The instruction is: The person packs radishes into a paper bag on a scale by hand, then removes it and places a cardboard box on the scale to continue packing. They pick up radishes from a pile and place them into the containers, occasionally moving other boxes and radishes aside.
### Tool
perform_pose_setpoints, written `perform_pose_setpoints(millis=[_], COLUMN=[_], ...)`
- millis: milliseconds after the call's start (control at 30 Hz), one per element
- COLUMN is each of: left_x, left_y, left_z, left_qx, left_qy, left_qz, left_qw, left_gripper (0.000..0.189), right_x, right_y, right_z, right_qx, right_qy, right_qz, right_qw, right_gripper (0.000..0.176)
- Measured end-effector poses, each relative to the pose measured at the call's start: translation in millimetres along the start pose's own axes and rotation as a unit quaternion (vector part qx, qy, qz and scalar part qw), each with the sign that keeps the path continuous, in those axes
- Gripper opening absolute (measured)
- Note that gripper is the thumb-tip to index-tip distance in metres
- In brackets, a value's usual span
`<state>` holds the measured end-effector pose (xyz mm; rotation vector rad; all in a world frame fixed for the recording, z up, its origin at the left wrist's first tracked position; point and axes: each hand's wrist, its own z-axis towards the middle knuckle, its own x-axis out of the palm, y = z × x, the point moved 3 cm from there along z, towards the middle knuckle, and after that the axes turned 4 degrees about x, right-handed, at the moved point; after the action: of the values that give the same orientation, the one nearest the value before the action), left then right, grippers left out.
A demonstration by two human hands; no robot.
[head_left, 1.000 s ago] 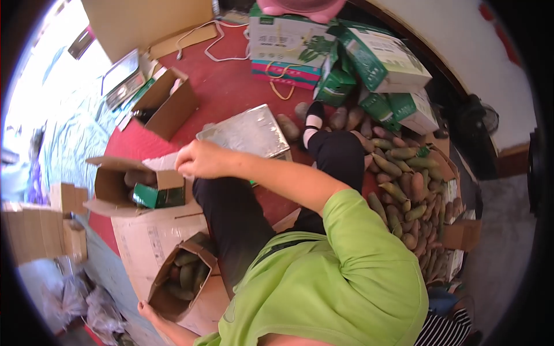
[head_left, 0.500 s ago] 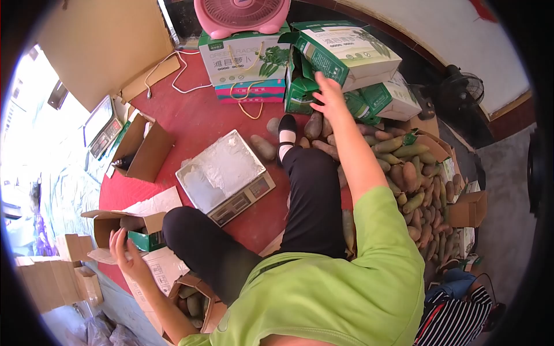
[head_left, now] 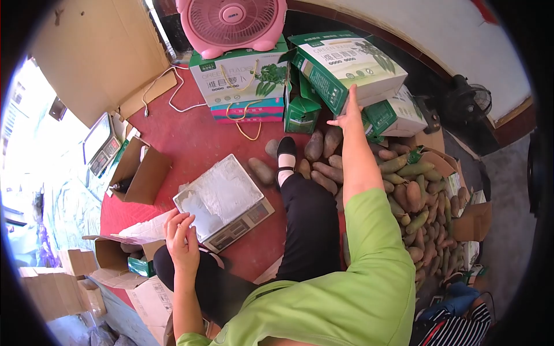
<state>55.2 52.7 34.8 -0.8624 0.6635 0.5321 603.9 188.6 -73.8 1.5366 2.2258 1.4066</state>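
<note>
My right hand reaches forward to a green and white radish carton, fingers stretched against its near lower edge and thumb apart. Behind the fingertips, the carton leans over a second green box. My left hand is raised above my bent knee, its fingers loosely bent and apart with nothing visible in them. Just beyond it, a platform scale with a worn, whitish top stands on the red floor covering. Loose radishes lie below my right hand, around my shoe.
A large heap of radishes spreads along my right side. A pink fan stands on stacked gift boxes ahead. Open cardboard boxes stand to the left. A person in a striped top is at the lower right.
My left hand has moved right and upward, from the small open carton to near the scale. My right hand has shifted right, against the radish carton's edge. The view has tilted upward slightly.
</note>
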Motion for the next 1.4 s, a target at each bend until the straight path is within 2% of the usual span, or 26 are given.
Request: perform_pose_setpoints(millis=[67, 133, 167, 233, 333, 367, 433, 467, 533, 600, 667, 767, 800, 833, 900, 1033, 1067, 1100, 1133, 1167, 1200, 1233, 1267, 1300, 1333, 1400], left_x=[1.4, 2.7, 3.0, 4.2, 4.3, 3.9, 3.0, 2.3, -0.3, -1.8, -4.3, -6.1, -6.8, -8.4, -15.2, -31.6, -37.2, -45.1, -53.9, -61.8, -69.3, -77.0, -83.3, -88.9, -93.7, -101.0], left_y=[4.1, 6.9, 7.5, 7.2, 7.8, 8.2, 10.1, 11.5, 13.2, 12.7, 13.0, 16.8, 17.4, 18.9, 15.8, 12.5, 8.6, -1.5, -10.9, -15.2, -19.3, -25.1, -34.6, -41.8, -42.9, -46.8], left_z=[-0.7, 0.9, 0.7, 2.2, 4.6, 3.4, 1.8, 1.7, -0.7, -4.2, -6.5, -11.1, -11.8, -12.7, -11.2, 6.1, 14.3, 25.2, 36.6, 46.2, 55.5, 66.6, 78.8, 88.1, 94.5, 101.7], left_qx=[-0.014, -0.017, -0.020, -0.018, -0.011, -0.008, -0.014, -0.019, -0.016, -0.014, -0.012, -0.029, -0.030, -0.050, -0.099, -0.095, -0.119, -0.114, -0.109, -0.109, -0.107, -0.107, -0.073, -0.038, -0.037, -0.029], left_qy=[0.003, -0.001, -0.002, 0.000, 0.000, 0.001, -0.001, -0.003, -0.007, -0.013, -0.015, -0.029, -0.032, -0.040, -0.043, -0.061, -0.058, -0.063, -0.068, -0.062, -0.055, -0.060, -0.047, -0.034, -0.039, 0.014], left_qz=[-0.005, -0.003, -0.001, -0.004, -0.003, 0.001, -0.011, -0.023, -0.029, -0.036, -0.046, -0.071, -0.071, -0.093, -0.138, -0.234, -0.282, -0.325, -0.366, -0.408, -0.448, -0.446, -0.518, -0.586, -0.583, -0.671], left_qw=[1.000, 1.000, 1.000, 1.000, 1.000, 1.000, 1.000, 1.000, 0.999, 0.999, 0.999, 0.997, 0.997, 0.994, 0.985, 0.966, 0.950, 0.937, 0.922, 0.905, 0.886, 0.887, 0.851, 0.809, 0.810, 0.740], left_gripper=[0.026, 0.026, 0.026, 0.026, 0.026, 0.027, 0.027, 0.028, 0.028, 0.028, 0.027, 0.027, 0.027, 0.026, 0.022, 0.022, 0.021, 0.021, 0.022, 0.028, 0.034, 0.034, 0.041, 0.048, 0.048, 0.058], right_x=[5.7, 7.3, 5.9, 1.6, 6.1, 4.3, -5.1, -15.7, -36.2, -59.5, -86.5, -132.5, -148.0, -152.5, -152.9, -147.8, -143.7, -136.4, -121.9, -107.4, -93.3, -75.9, -64.5, -69.8, -58.0, -29.8], right_y=[-2.6, -2.4, -2.7, -1.2, 3.5, 3.0, 6.3, 7.3, 6.3, 3.5, -1.3, -16.2, -21.3, -25.3, -26.4, -25.1, -25.3, -24.5, -23.7, -24.0, -24.5, -25.2, -26.1, -30.6, -32.3, -40.2], right_z=[-9.1, -16.3, -13.8, -9.0, -31.1, -34.4, -40.6, -41.1, -48.3, -80.7, -107.7, -139.5, -146.7, -156.9, -182.9, -200.4, -200.7, -200.9, -203.6, -207.5, -211.5, -217.5, -221.6, -207.8, -212.4, -222.3], right_qx=[-0.002, -0.013, -0.013, -0.034, -0.095, -0.095, -0.110, -0.110, -0.102, -0.099, -0.117, -0.131, -0.113, -0.094, -0.103, -0.099, -0.093, -0.091, -0.083, -0.075, -0.072, -0.065, -0.058, -0.044, -0.042, -0.071], right_qy=[-0.010, -0.091, -0.091, -0.095, -0.099, -0.097, -0.088, -0.085, -0.007, -0.008, 0.077, 0.129, 0.174, 0.219, 0.229, 0.294, 0.326, 0.331, 0.377, 0.421, 0.425, 0.465, 0.505, 0.481, 0.486, 0.449], right_qz=[0.017, 0.041, 0.041, 0.084, 0.096, 0.096, 0.112, 0.111, 0.139, 0.174, 0.183, 0.182, 0.175, 0.167, 0.157, 0.136, 0.133, 0.132, 0.126, 0.120, 0.120, 0.103, 0.086, 0.064, 0.063, 0.027], right_qw=[1.000, 0.995, 0.995, 0.991, 0.986, 0.986, 0.984, 0.984, 0.985, 0.980, 0.973, 0.966, 0.962, 0.957, 0.955, 0.941, 0.931, 0.930, 0.914, 0.896, 0.895, 0.877, 0.857, 0.874, 0.871, 0.890], right_gripper=[0.135, 0.118, 0.118, 0.097, 0.083, 0.083, 0.070, 0.070, 0.054, 0.045, 0.042, 0.044, 0.048, 0.052, 0.053, 0.058, 0.060, 0.060, 0.062, 0.064, 0.064, 0.063, 0.062, 0.069, 0.069, 0.080])
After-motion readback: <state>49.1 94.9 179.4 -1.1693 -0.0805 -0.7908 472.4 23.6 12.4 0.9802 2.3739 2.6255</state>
